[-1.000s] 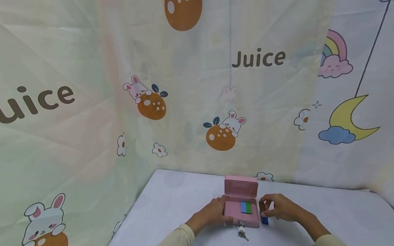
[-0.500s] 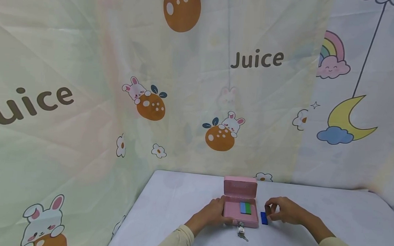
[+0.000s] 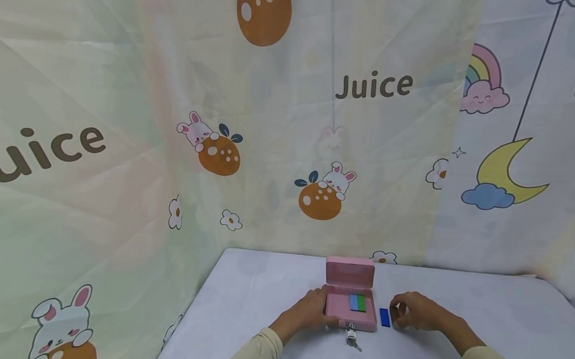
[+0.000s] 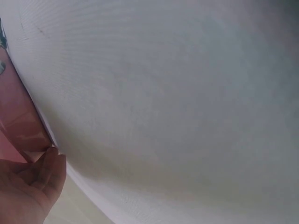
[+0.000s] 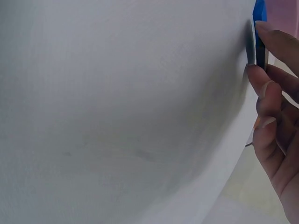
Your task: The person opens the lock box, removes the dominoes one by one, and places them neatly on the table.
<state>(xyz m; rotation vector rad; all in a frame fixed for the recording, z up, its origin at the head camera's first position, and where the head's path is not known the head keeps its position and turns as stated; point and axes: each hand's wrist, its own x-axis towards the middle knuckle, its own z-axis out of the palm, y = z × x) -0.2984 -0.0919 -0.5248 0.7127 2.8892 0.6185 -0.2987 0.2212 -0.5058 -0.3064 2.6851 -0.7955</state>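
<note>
A pink metal box (image 3: 332, 304) stands with its lid (image 3: 350, 272) raised. Inside lie a light blue block (image 3: 354, 302) and a green block (image 3: 361, 303), side by side. My left hand (image 3: 307, 310) grips the box's left side and front corner; in the left wrist view the fingertips press its pink wall (image 4: 23, 107). Right of the box, a dark blue block (image 3: 385, 317) lies on the table. Just right of that, my right hand (image 3: 419, 312) pinches a dark, thin block (image 5: 260, 55) between thumb and fingers, low over the white surface. The fingers mostly hide it in the head view.
A small padlock (image 3: 351, 335) with keys (image 3: 354, 344) hangs at the box's front. The table (image 3: 259, 285) has a white cover. Printed cloth (image 3: 271, 120) with rabbits and oranges hangs behind and to the left.
My right hand has moved right and slightly toward me, away from the box, uncovering the dark blue block. My left hand has stayed on the box.
</note>
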